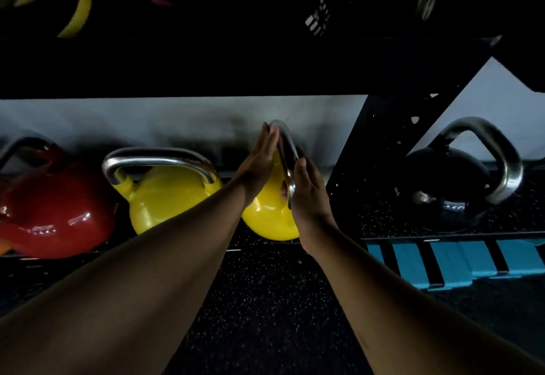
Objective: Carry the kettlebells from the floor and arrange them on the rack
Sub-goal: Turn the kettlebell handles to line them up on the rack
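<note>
I see both hands flat against the steel handle [287,156] of a yellow kettlebell [269,218] on the rack's low shelf [259,245]: left hand [259,165] open-palmed on its left, right hand [308,189] on its right, thumb seemingly hooked around, though it's dim. A second yellow kettlebell [168,195] sits left; a black kettlebell [442,186] rests on the floor, right.

The black metal rack's bottom shelf [259,245] carries a glossy red kettlebell [56,212] at the left, then two yellow kettlebells with steel handles, one [165,197] just beside the red and another [269,221] further right. The speckled black rubber floor [265,301] (dim here) bears a black steel-handled kettlebell [436,189] beyond the rack's upright.
</note>
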